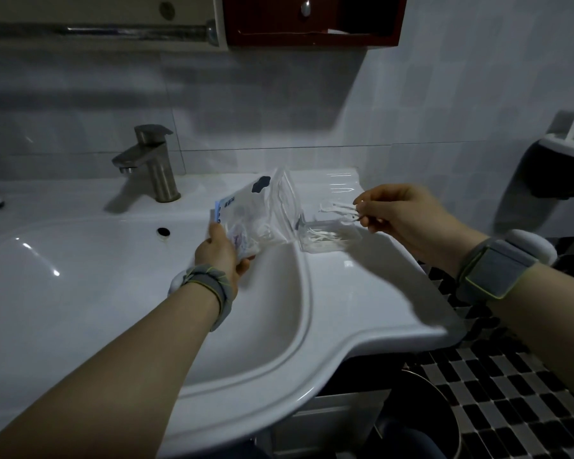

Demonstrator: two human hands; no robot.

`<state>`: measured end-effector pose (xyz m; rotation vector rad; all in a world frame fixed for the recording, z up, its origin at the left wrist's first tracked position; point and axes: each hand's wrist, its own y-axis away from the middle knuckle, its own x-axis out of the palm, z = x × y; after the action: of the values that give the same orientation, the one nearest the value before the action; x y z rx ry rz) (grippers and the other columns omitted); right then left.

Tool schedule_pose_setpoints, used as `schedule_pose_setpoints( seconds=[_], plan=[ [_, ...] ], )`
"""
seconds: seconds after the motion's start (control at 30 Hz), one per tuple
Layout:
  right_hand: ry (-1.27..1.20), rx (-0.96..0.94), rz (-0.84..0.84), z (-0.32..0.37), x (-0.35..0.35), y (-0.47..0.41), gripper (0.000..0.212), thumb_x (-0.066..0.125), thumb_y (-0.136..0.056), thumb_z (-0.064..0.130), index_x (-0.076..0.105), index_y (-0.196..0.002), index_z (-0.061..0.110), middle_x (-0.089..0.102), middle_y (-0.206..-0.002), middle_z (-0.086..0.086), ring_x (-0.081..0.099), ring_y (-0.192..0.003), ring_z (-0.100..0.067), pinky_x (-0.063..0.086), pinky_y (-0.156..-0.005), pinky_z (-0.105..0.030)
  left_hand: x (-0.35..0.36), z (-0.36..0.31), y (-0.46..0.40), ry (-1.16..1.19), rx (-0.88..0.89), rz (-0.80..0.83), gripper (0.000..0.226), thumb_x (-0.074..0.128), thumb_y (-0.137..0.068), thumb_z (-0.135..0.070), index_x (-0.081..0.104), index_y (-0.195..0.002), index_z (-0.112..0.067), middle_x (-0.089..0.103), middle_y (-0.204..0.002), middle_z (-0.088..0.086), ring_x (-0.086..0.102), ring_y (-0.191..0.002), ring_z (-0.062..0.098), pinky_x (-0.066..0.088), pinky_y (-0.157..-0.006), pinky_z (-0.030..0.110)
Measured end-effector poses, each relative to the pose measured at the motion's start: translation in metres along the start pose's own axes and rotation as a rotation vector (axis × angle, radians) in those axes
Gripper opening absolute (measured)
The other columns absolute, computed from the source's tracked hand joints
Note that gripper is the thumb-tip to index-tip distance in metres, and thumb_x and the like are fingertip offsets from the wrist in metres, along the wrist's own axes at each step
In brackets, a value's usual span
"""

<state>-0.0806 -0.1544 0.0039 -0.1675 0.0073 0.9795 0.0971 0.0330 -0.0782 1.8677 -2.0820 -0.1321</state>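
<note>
1 clear bag point(256, 210) hangs over the sink point(80, 293), the left hand point(221, 250) gripping its lower end with curled fingers point(242, 263). The right hand point(401, 217) pinches a few floss picks point(337, 208), too blurred to count, just above 1 clear box point(332, 240) on the sink's rim.

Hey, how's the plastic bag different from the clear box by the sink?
The bag is soft, printed and held tilted in the left hand; the box is rigid, plain and stands on the sink ledge. Both are clear and hold white picks.
</note>
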Motion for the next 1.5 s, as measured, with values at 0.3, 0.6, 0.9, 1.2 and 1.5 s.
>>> schedule_pose_setpoints(
  seconds=[0.3,0.6,0.9,1.2,1.5],
  plan=[
    [0.21,0.008,0.004,-0.011,0.002,-0.003,0.005,0.064,-0.086,-0.005,0.068,-0.089,-0.005,0.062,-0.075,-0.016,0.058,-0.063,-0.021,0.048,-0.053,-0.023,0.003,-0.002,0.006,0.011,0.01,0.024,0.04,0.036,-0.101,-0.046,0.061,-0.113,-0.018,0.067,-0.091,0.003,0.063,-0.068,0.017,0.045,-0.039,0.015],
    [0.294,0.011,-0.007,-0.016,0.008,-0.006,0.007,0.063,-0.085,-0.003,0.07,-0.087,-0.002,0.057,-0.058,-0.005,0.047,-0.049,-0.014,0.039,-0.046,-0.02,0.003,-0.003,0.01,0.016,0.005,0.023,0.042,0.037,-0.1,-0.047,0.062,-0.117,-0.018,0.068,-0.097,0.006,0.063,-0.07,0.017,0.045,-0.038,0.016],
    [0.469,-0.143,-0.126,-0.035,0.015,-0.005,0.012,0.065,-0.086,0.015,0.072,-0.095,0.02,0.068,-0.079,0.004,0.054,-0.06,-0.006,0.044,-0.064,-0.018,0.011,-0.006,0.029,0.094,-0.043,0.157,0.036,0.044,-0.1,-0.049,0.062,-0.095,-0.018,0.06,-0.071,0.001,0.054,-0.056,0.013,0.042,-0.038,0.013],
    [0.464,-0.226,-0.194,-0.04,0.022,-0.004,0.034,0.037,-0.09,0.001,0.064,-0.105,0.015,0.07,-0.09,0.0,0.054,-0.068,-0.004,0.044,-0.073,-0.025,0.011,-0.008,0.034,0.091,-0.071,0.167,0.036,0.045,-0.1,-0.051,0.062,-0.091,-0.021,0.062,-0.074,0.0,0.055,-0.059,0.013,0.044,-0.041,0.015],
    [0.366,-0.144,-0.32,-0.044,0.017,-0.005,0.019,0.052,-0.088,0.005,0.062,-0.099,0.017,0.066,-0.084,-0.004,0.062,-0.071,-0.018,0.051,-0.066,-0.029,0.018,-0.01,0.05,0.105,-0.126,0.298,0.038,0.045,-0.099,-0.053,0.064,-0.104,-0.021,0.063,-0.081,0.002,0.055,-0.057,0.01,0.043,-0.039,0.014]
  ],
)
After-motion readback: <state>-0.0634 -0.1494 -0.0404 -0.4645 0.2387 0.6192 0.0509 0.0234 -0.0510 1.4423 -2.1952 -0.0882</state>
